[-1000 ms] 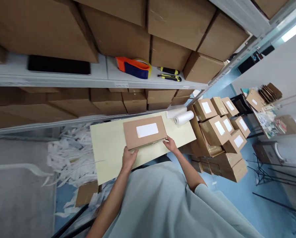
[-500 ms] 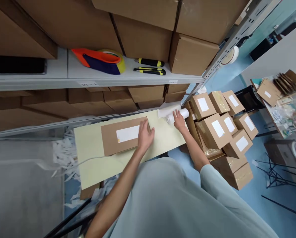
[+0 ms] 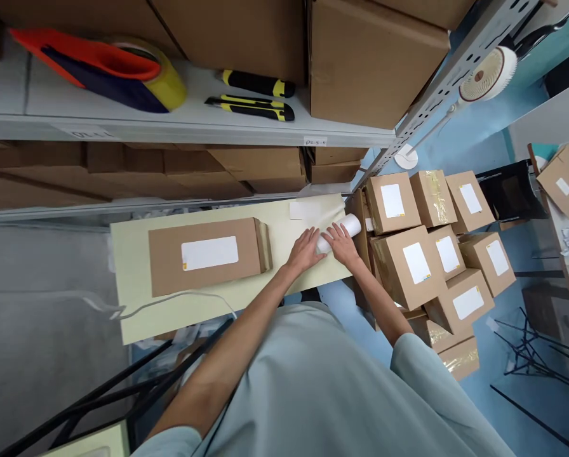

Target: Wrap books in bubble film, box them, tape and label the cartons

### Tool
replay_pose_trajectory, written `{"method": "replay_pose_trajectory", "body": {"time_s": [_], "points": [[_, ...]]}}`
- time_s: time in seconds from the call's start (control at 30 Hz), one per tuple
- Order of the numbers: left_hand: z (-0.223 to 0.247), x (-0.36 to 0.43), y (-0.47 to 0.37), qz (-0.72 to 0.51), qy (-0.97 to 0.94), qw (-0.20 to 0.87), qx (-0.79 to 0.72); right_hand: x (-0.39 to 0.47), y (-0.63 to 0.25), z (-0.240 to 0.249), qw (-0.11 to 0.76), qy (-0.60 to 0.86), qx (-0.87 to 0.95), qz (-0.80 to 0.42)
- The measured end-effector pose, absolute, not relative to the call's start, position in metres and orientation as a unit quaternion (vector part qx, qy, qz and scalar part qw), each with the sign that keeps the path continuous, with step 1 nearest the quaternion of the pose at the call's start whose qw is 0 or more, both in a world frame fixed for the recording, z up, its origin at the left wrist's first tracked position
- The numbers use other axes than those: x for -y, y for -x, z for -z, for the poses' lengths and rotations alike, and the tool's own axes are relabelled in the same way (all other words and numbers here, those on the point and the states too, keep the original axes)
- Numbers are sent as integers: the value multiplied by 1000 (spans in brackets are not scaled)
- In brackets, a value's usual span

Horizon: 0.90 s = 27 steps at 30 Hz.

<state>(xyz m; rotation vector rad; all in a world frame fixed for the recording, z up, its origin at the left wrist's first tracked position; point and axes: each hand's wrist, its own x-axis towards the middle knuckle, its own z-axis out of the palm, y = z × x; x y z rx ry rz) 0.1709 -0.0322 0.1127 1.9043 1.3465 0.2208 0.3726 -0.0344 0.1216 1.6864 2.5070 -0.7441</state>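
Roll (image 3: 351, 226), white and smooth, is lying near the right end of the pale tabletop (image 3: 134, 324), at a slant; the left hand (image 3: 306, 251) is resting at its left end with fingers extended and thumb apart, while the right hand (image 3: 342, 246) is reaching over its middle with fingers loosely bent; whether either is gripping firmly, I cannot tell; a white sheet (image 3: 305, 209) is lying flat just behind, its link to the roll hidden.

Uneven pressure could be sending the roll over the front edge or against the labelled boxes (image 3: 401, 270) on the right; those boxes are leaning at angles, so a knock from the right arm could be shifting them; a pale strand (image 3: 189, 294) is crossing the tabletop's front left in this view and could be snagging the left forearm.

Behind, the shelf (image 3: 218, 130) is running close along the rear edge, limiting lift there; in front, the shirt (image 3: 322, 374) is crowding the near edge; between the left hand and the carton (image 3: 165, 260), tabletop is offering the widest room for sliding sideways.
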Motion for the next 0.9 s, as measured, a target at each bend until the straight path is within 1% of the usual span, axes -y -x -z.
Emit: {"method": "replay_pose_trajectory", "body": {"time_s": [0.07,0.13,0.23,0.3,0.37,0.43,0.53,0.67,0.73,0.83,0.9], "points": [[-109,40,-183,-34,-745,399,-534,57,-379,-122,8,-542,-805,240],[-106,51,-195,-7,-729,408,-550,76,-381,-117,-32,-602,-764,230],[-104,68,-211,-6,-710,416,-569,88,-378,-103,-115,-755,-600,239],[-103,74,-220,-8,-701,424,-573,86,-374,-92,-135,-813,-492,280],[-103,74,-224,-8,-698,437,-567,80,-371,-87,-120,-835,-437,312],[-103,69,-222,-8,-701,453,-550,76,-372,-89,-87,-844,-435,301],[-103,55,-213,-27,-707,455,-540,80,-375,-102,-22,-829,-503,241],[-99,35,-202,-71,-731,374,-567,92,-375,-116,51,-799,-583,136],[-94,29,-203,-47,-750,346,-562,93,-372,-116,67,-791,-598,112],[-85,25,-208,27,-763,348,-544,90,-368,-110,76,-792,-596,112],[-79,27,-209,54,-759,354,-544,86,-368,-107,74,-800,-585,112]]}}
